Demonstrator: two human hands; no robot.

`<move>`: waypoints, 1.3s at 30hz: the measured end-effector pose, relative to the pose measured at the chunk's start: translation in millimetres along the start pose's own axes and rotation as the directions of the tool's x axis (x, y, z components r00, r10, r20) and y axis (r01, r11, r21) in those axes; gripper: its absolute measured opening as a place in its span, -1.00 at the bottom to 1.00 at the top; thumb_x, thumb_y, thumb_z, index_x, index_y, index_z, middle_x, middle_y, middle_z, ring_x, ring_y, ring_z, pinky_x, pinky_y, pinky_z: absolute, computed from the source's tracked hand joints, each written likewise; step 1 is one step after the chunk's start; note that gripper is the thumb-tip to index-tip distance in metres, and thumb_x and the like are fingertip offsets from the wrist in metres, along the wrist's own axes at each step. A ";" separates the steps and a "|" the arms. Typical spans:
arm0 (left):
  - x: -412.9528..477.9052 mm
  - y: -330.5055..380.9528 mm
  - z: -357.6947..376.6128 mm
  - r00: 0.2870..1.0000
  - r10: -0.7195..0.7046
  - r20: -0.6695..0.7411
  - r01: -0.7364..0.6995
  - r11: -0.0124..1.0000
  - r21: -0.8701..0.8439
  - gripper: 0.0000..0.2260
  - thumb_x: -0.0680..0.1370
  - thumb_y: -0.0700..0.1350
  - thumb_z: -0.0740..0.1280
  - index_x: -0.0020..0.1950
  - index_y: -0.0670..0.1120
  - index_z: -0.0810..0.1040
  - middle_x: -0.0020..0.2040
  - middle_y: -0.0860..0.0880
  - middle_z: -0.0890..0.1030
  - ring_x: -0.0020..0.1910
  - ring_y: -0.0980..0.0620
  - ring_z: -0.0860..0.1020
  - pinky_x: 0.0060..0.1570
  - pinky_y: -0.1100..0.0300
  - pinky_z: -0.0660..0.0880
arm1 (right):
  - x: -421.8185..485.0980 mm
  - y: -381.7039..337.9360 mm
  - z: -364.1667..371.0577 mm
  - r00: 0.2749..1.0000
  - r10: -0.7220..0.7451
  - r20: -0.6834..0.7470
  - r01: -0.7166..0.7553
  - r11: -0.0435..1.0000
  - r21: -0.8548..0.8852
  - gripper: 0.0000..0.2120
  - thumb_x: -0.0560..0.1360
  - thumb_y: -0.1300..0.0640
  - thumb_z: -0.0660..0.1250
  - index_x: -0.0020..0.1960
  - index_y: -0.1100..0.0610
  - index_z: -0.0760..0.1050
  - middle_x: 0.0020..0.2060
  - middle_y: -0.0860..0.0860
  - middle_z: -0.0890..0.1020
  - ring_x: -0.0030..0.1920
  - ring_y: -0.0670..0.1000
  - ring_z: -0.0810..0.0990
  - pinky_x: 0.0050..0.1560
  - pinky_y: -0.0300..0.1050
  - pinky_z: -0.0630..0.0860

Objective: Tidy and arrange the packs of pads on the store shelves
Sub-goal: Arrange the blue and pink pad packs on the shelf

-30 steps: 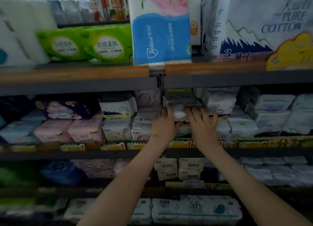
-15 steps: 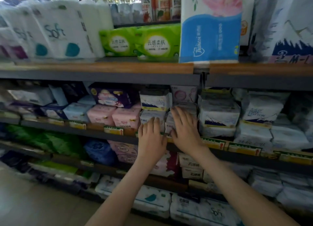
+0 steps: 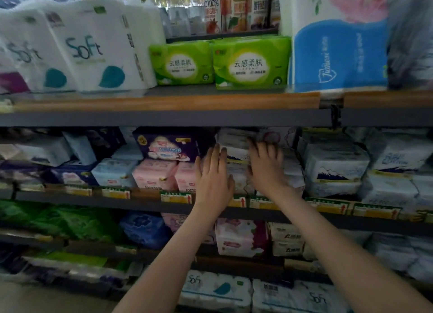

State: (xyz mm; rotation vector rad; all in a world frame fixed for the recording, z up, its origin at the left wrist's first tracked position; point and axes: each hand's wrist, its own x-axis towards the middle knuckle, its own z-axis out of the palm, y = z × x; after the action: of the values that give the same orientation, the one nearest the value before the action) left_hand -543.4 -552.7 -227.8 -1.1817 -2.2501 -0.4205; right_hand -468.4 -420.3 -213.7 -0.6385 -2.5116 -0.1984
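Both hands reach into the middle shelf (image 3: 150,199), which is packed with packs of pads. My left hand (image 3: 214,172) lies flat with straight fingers against the left side of a stack of white packs (image 3: 236,153). My right hand (image 3: 267,167) presses on the same stack from the right, fingers spread and blurred. Pink packs (image 3: 154,173) and a purple pack (image 3: 168,147) sit just left of my left hand. More white packs with a mountain print (image 3: 335,165) stand to the right of my right hand.
The top shelf carries white "Soft" tissue rolls (image 3: 82,50), green tissue packs (image 3: 248,63) and a tall blue-and-white pack (image 3: 337,52). Lower shelves hold green (image 3: 70,221), blue (image 3: 145,229) and pink-white packs (image 3: 241,237). Price tags (image 3: 175,196) line the shelf edge.
The view has swung left along the shelf. Both hands moved from the white packs near the shelf joint to the stack further left, and rose a little from the lower packs toward the upper one.
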 end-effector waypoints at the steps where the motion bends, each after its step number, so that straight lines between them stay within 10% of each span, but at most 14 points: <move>1: 2.2 -0.2 1.2 1.000 0.029 -0.012 -0.028 1.000 0.004 -0.27 0.35 -0.07 0.45 0.44 -0.20 0.23 0.42 -0.21 0.36 0.40 -0.18 0.32 0.34 -0.23 0.23 | -3.8 -0.6 1.3 0.995 -0.026 -0.100 0.024 1.000 -0.018 -0.33 0.39 0.09 0.41 0.43 0.20 0.26 0.18 0.14 0.44 0.13 0.15 0.27 0.16 0.12 0.24; 6: 16.7 -9.7 5.5 0.983 0.180 -0.039 -0.176 0.980 0.098 -0.16 0.29 -0.03 0.47 0.50 -0.07 0.17 0.47 -0.20 0.28 0.45 -0.18 0.21 0.38 -0.23 0.07 | -33.5 1.1 14.4 0.934 -0.151 -0.325 0.152 0.988 -0.021 -0.39 0.21 0.18 0.53 0.22 0.11 0.41 -0.09 0.05 0.38 -0.11 0.10 0.32 -0.08 0.00 0.21; 10: 36.0 -14.6 5.5 0.974 0.216 0.066 -0.223 0.966 0.134 -0.21 0.25 0.01 0.49 0.42 -0.05 0.27 0.28 -0.16 0.47 0.32 -0.20 0.38 0.31 -0.25 0.17 | -43.6 9.4 14.1 0.935 -0.118 -0.333 0.135 0.990 0.027 -0.39 0.26 0.15 0.55 0.21 0.10 0.34 -0.01 0.04 0.32 -0.11 0.10 0.31 -0.06 0.01 0.25; 16: 31.5 2.0 -0.8 0.952 0.123 0.281 -0.182 0.963 0.198 -0.13 0.41 0.14 0.43 0.48 -0.08 -0.07 0.42 -0.21 0.13 0.44 -0.27 0.12 0.34 -0.16 0.29 | -47.4 19.4 -2.2 0.963 -0.019 -0.270 0.064 0.985 0.160 -0.26 0.35 0.09 0.51 0.40 0.10 0.19 0.19 0.09 0.29 0.05 0.14 0.30 -0.04 0.09 0.48; 20: 24.9 1.4 1.7 0.978 0.171 0.118 -0.188 0.971 0.151 -0.16 0.14 -0.04 0.63 0.27 -0.15 0.24 0.13 -0.29 0.45 0.11 -0.33 0.45 -0.19 -0.10 0.57 | -53.1 24.8 -16.8 0.998 0.007 -0.055 0.016 0.915 0.403 -0.22 0.45 0.11 0.42 0.50 0.05 0.02 0.38 0.11 0.28 0.30 0.11 0.27 0.24 0.13 0.39; 24: 2.8 -3.0 6.5 0.970 0.217 -0.111 -0.204 0.971 0.121 -0.35 0.24 -0.21 0.51 0.25 -0.24 0.31 0.07 -0.32 0.49 -0.02 -0.31 0.46 -0.04 -0.14 0.47 | -54.8 24.3 -10.7 0.954 0.041 0.296 -0.238 0.705 0.668 -0.09 0.48 0.06 0.38 0.52 -0.04 -0.24 0.48 0.07 0.17 0.42 0.11 0.20 0.32 0.11 0.35; 30: -8.5 28.2 -21.1 0.874 0.239 -0.424 -0.357 0.907 -0.224 -0.47 0.39 -0.07 0.43 0.25 -0.21 0.32 0.18 -0.17 0.33 0.09 -0.21 0.39 0.14 0.02 0.34 | -55.7 27.3 -25.1 0.963 0.261 0.067 -0.163 0.367 0.916 -0.32 0.41 0.18 0.48 0.40 0.04 0.19 0.19 -0.08 0.44 0.19 -0.21 0.45 0.09 -0.32 0.47; 35: 0.8 82.2 -32.3 0.867 0.125 -0.482 -0.383 0.785 -0.487 -0.52 0.48 0.04 0.38 0.27 -0.16 0.31 0.25 -0.12 0.30 0.25 -0.12 0.37 0.30 0.18 0.34 | -85.4 77.9 -35.8 0.874 0.398 -0.278 -0.080 0.683 0.726 -0.49 0.45 -0.10 0.30 0.32 0.11 0.34 0.14 0.08 0.44 0.18 0.04 0.35 0.11 -0.30 0.28; 39: 7.9 124.6 -16.2 0.857 0.198 -0.476 -0.465 0.698 -0.546 -0.56 0.49 0.07 0.36 0.22 -0.15 0.34 0.22 -0.11 0.36 0.23 -0.10 0.38 0.25 0.11 0.37 | -116.5 105.4 -33.4 0.837 0.469 -0.281 -0.162 0.703 0.692 -0.40 0.42 -0.14 0.29 0.26 0.27 0.33 0.11 0.15 0.42 0.15 -0.01 0.29 0.06 -0.24 0.24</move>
State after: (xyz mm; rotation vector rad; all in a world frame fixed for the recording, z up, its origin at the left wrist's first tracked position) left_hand -438.7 -485.6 -208.0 -1.6421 -1.5095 -1.2331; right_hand -315.6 -383.4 -246.6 -0.6354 -1.7969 0.5866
